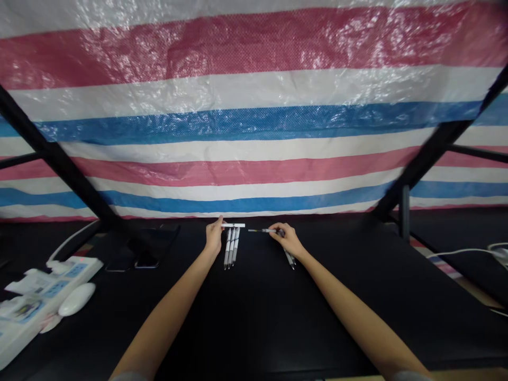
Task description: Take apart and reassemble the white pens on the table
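My left hand (215, 234) pinches the end of a white pen barrel (237, 225), which lies level and points right. Below the barrel, several white and grey pens (231, 247) rest side by side on the black table. Opposite, my right hand (286, 237) is closed on a thin pen part (266, 230) whose slim refill tip points left toward the barrel, with a gap between the two. More pens (290, 258) lie under and beside my right hand, partly hidden by it.
A white power strip (73, 278) with plugs and a white oval object (76, 299) sit at the left. Dark phones (146, 261) lie nearby. Black frame bars (420, 161) and a striped sheet (254, 172) stand behind the table (254, 328). White cables (456, 253) are at the right.
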